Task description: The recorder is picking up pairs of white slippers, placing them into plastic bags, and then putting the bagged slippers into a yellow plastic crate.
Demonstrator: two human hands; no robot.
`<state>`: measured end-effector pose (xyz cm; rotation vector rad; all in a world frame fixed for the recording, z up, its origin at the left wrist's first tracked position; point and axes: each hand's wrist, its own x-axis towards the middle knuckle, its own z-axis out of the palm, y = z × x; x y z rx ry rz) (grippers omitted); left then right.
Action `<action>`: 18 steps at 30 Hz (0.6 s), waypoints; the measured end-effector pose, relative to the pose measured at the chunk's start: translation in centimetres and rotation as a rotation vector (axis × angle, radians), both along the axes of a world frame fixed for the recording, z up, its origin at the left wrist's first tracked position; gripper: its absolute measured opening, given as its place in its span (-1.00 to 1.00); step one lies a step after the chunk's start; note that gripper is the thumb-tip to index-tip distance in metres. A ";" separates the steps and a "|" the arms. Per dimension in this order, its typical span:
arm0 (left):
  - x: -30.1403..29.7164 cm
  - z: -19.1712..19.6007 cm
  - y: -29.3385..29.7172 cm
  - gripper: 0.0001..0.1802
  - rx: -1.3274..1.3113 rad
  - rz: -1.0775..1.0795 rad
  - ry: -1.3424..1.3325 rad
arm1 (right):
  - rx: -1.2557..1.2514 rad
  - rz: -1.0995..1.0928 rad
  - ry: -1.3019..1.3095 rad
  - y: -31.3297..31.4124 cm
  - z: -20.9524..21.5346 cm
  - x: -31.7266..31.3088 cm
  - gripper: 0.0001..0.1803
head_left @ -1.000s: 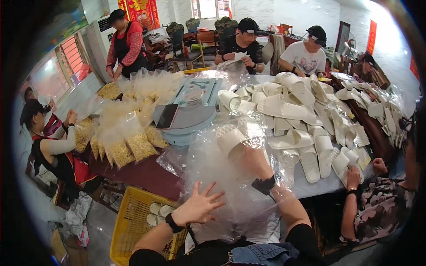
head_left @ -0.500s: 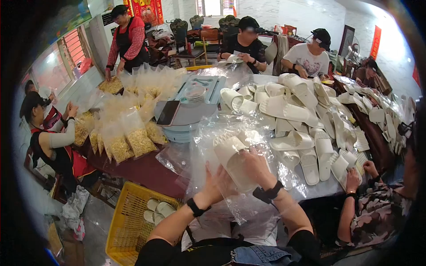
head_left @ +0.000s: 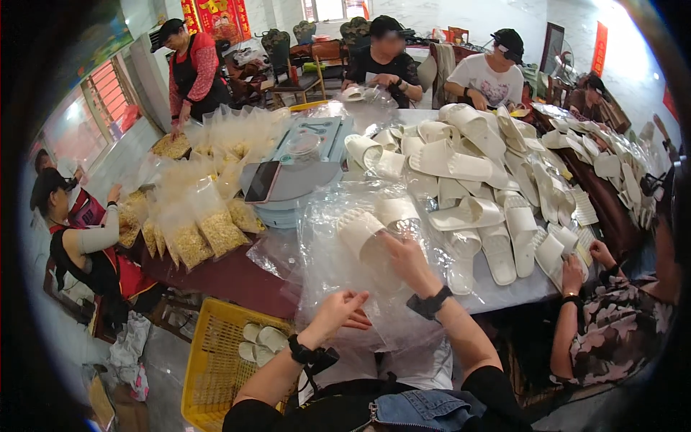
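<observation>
A pair of off-white slippers lies in front of me within a large clear plastic bag (head_left: 327, 266) on the table. The nearer slipper (head_left: 360, 234) has its strap up. Beside it, toward the far right, shows the other slipper (head_left: 397, 210). My right hand (head_left: 412, 265) is at the bag's near side, fingers closed at the nearer slipper's strap; its fingertips are partly hidden. Over the bag's near left edge, my left hand (head_left: 338, 315) has its thumb and fingers stretched out, apart from the slippers. Nothing shows in it.
A large slipper pile (head_left: 468, 169) covers the table to the right. Filled clear bags (head_left: 212, 227), a phone (head_left: 262, 181) and grey-blue plastic pieces (head_left: 295, 180) stand to the left. A yellow basket (head_left: 205, 360) with slippers sits below. Co-workers surround the table; one's hand (head_left: 573, 273) is at right.
The bagged slippers have come down from my hands onto the table. My left hand has drawn back toward me, off the slippers, while my right hand stays at them.
</observation>
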<state>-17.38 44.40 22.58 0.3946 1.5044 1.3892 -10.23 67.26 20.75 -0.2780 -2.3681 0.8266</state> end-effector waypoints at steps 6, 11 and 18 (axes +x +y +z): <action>-1.3 -3.1 0.0 -0.25 0.084 -0.052 -0.276 | 0.103 0.044 -0.093 -1.9 1.5 12.6 -0.36; -0.8 -3.6 1.1 -0.23 0.162 -0.011 -0.495 | -0.607 0.162 -0.403 1.8 7.8 24.2 -0.60; -0.3 -3.6 2.9 -0.49 0.095 -0.145 -0.197 | -0.663 -0.116 -0.021 7.5 8.3 18.5 -0.63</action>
